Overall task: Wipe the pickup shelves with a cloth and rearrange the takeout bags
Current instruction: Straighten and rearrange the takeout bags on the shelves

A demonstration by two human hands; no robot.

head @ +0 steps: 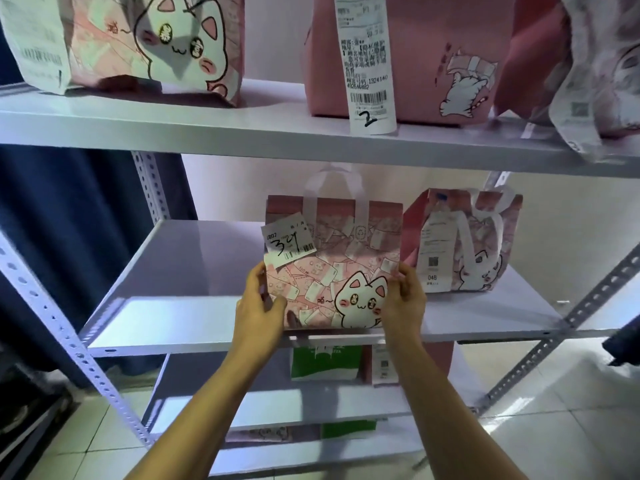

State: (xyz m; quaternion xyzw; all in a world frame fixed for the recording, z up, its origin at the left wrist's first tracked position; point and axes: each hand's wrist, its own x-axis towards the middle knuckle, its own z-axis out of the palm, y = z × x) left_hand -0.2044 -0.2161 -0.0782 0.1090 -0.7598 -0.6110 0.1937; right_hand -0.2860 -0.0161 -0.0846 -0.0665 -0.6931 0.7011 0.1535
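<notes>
A pink takeout bag with a white cat drawing (332, 271) stands upright at the front edge of the middle shelf (194, 317). A receipt marked 34 is stuck to its upper left. My left hand (258, 306) grips the bag's lower left side, and my right hand (403, 299) grips its lower right side. A second pink cat bag (464, 240) stands just to the right on the same shelf. No cloth is in view.
The top shelf (242, 126) carries three more pink bags (138, 39), one with a long receipt marked 2 (369, 64). A green and white bag (325, 363) stands on the lower shelf. Perforated metal posts (52, 317) frame the rack. Tiled floor lies below.
</notes>
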